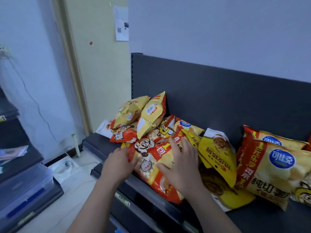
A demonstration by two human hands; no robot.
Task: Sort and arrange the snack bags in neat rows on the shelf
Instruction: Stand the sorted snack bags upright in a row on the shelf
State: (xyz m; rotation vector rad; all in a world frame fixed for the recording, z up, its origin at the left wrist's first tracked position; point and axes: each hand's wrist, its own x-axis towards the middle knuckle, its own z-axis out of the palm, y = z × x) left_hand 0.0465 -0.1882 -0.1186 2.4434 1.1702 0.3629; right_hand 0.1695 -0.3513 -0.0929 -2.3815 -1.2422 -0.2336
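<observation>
A jumble of snack bags lies on the dark shelf point(94, 140). At the front sits a red-and-cream bag with a cartoon face point(151, 167). My left hand point(117, 163) grips its left edge, and my right hand point(178, 163) rests flat on top of it with fingers spread. Behind it, yellow bags point(151, 116) are stacked on more red-and-cream bags point(124, 133). To the right lie a yellow bag with dark lettering point(217, 157) and a large chip bag with a blue oval logo point(269, 174).
The shelf's dark back panel point(218, 98) rises behind the bags. Lower shelves point(151, 214) with price strips sit below the front edge. At the left are a doorway, a cable on the floor and stacked plastic bins point(23, 190).
</observation>
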